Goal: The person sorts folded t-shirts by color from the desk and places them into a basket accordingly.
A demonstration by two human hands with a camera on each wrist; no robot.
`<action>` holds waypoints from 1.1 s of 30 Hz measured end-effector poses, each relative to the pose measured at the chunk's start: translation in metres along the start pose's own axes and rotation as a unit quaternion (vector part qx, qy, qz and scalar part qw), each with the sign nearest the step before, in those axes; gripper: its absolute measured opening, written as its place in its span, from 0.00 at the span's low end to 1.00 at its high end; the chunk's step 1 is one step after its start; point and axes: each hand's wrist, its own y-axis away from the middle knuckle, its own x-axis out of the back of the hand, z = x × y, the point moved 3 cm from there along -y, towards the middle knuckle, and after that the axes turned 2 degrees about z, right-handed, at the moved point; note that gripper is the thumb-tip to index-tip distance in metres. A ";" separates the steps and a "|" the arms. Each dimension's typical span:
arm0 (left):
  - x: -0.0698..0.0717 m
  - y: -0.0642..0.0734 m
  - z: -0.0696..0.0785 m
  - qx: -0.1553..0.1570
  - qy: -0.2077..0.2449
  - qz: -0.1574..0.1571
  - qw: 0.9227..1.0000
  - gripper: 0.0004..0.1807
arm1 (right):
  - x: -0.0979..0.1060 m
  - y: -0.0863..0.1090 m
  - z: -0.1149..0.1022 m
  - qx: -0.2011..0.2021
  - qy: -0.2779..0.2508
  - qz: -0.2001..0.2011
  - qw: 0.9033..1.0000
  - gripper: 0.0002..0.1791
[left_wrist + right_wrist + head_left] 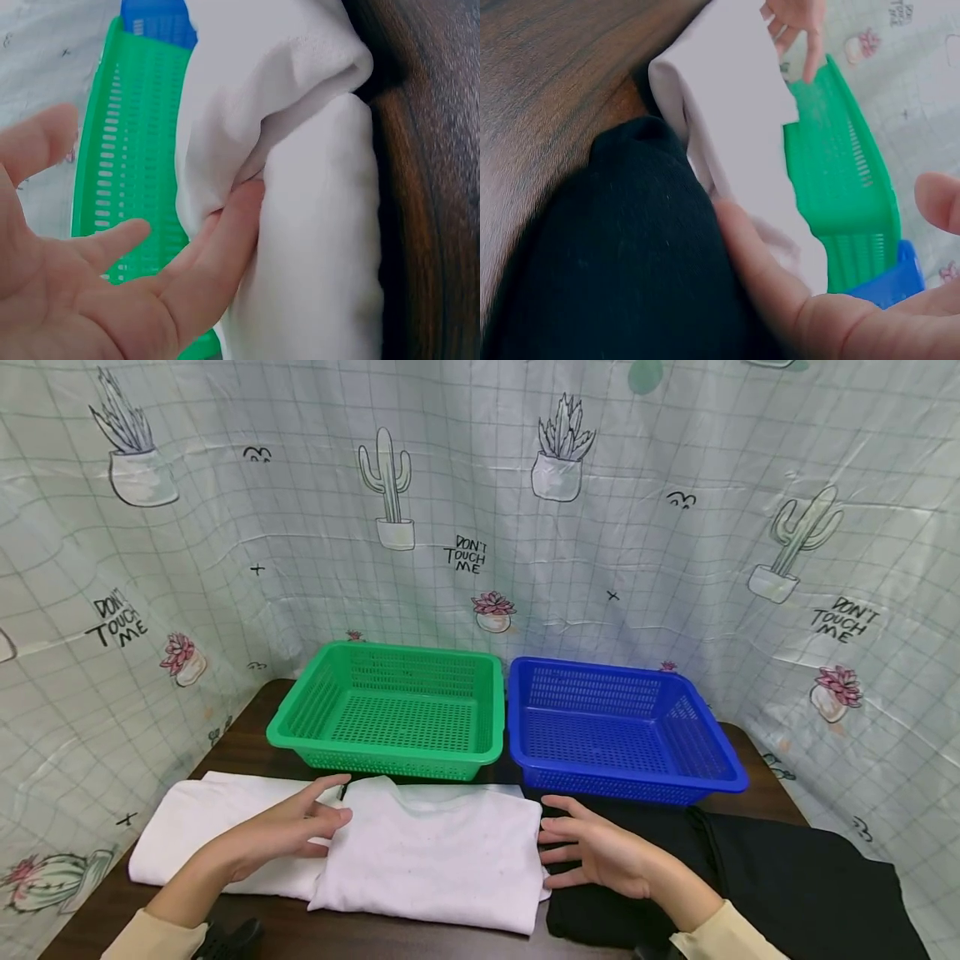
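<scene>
A folded white shirt (427, 852) lies on the table in the middle of the head view, between both hands. At its left side is my left hand (292, 827), fingers spread and loosely bent. In the left wrist view, fingertips (244, 217) reach into the crease between this shirt and a second folded white garment (225, 818). My right hand (603, 852) stands at the shirt's right side, fingers spread toward it. From the right wrist, one finger (754, 259) shows between the white shirt and a folded black garment (652, 247).
Behind the clothes stand a green plastic basket (390, 760) and a blue plastic basket (622, 785), side by side with nothing in them. More black folded cloth (810, 877) lies at the right. A patterned curtain (450, 485) hangs behind the dark wooden table (360, 939).
</scene>
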 end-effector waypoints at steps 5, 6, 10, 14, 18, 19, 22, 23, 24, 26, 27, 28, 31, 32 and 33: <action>-0.008 -0.004 0.001 -0.006 0.001 -0.025 1.000 0.48 | -0.005 -0.006 0.003 0.005 -0.013 -0.007 1.000 0.42; -0.010 -0.006 0.001 -0.005 0.004 -0.029 1.000 0.48 | -0.006 -0.008 0.003 0.007 -0.014 -0.006 1.000 0.42; -0.015 -0.011 0.001 -0.013 0.000 -0.042 0.999 0.47 | -0.012 -0.013 0.004 0.018 -0.010 0.005 1.000 0.42; -0.018 -0.014 0.000 -0.029 -0.013 -0.049 0.998 0.44 | -0.017 -0.019 0.006 0.028 -0.001 0.009 1.000 0.43; -0.022 -0.016 0.000 -0.038 -0.028 -0.052 0.998 0.42 | -0.022 -0.026 0.008 0.034 0.002 -0.001 0.999 0.43; -0.023 -0.016 0.001 -0.041 -0.031 -0.052 0.997 0.42 | -0.023 -0.028 0.009 0.037 0.003 -0.003 0.999 0.44; -0.025 -0.017 0.003 -0.050 -0.028 -0.049 0.997 0.41 | -0.028 -0.033 0.010 0.045 0.009 -0.001 0.999 0.45; -0.026 -0.018 0.003 -0.051 -0.025 -0.047 0.997 0.41 | -0.030 -0.035 0.011 0.047 0.016 0.004 0.999 0.45; -0.027 -0.019 0.003 -0.051 -0.022 -0.047 0.997 0.41 | -0.032 -0.038 0.011 0.049 0.026 0.008 0.998 0.45; -0.030 -0.020 0.003 -0.050 -0.016 -0.048 0.997 0.43 | -0.037 -0.043 0.013 0.055 0.049 0.014 0.997 0.45; -0.031 -0.020 0.002 -0.048 -0.013 -0.050 0.997 0.43 | -0.040 -0.045 0.013 0.058 0.065 0.018 0.996 0.44; -0.032 -0.020 0.001 -0.046 -0.007 -0.055 0.997 0.44 | -0.043 -0.048 0.013 0.061 0.080 0.022 0.995 0.44; -0.034 -0.020 -0.001 -0.042 0.009 -0.067 0.997 0.46 | -0.050 -0.052 0.014 0.074 0.121 0.033 0.989 0.43; -0.034 -0.020 -0.002 -0.043 0.015 -0.071 0.996 0.46 | -0.052 -0.053 0.014 0.078 0.131 0.038 0.988 0.43; -0.034 -0.020 -0.002 -0.044 0.018 -0.073 0.996 0.46 | -0.054 -0.053 0.014 0.082 0.139 0.043 0.986 0.43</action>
